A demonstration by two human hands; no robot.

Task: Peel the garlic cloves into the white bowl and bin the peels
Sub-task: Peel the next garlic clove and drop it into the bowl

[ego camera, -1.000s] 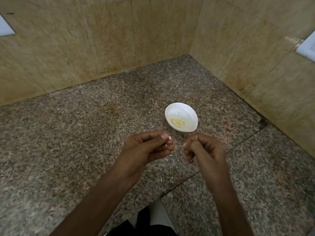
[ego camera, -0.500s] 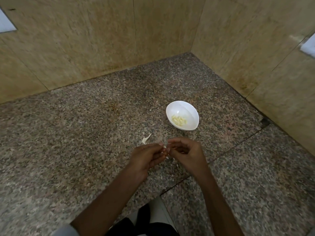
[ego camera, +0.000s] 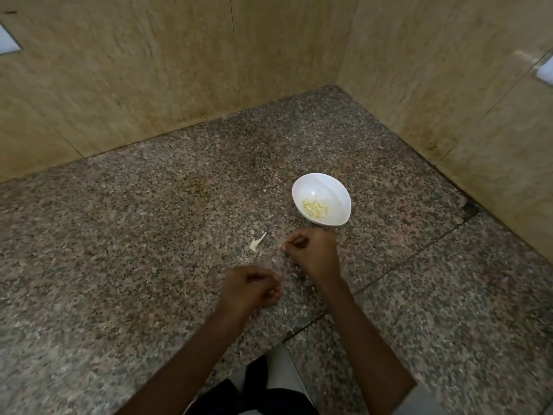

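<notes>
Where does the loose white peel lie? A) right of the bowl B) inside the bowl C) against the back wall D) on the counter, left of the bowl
D: the peel lies on the counter, left of the bowl and beyond the left hand.

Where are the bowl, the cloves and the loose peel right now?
bowl [ego camera: 330, 190]: head view, bare inner wall near the far rim.
cloves [ego camera: 315, 208]: head view, middle of the pile in the bowl.
peel [ego camera: 256, 244]: head view, wider near end of the strip.
</notes>
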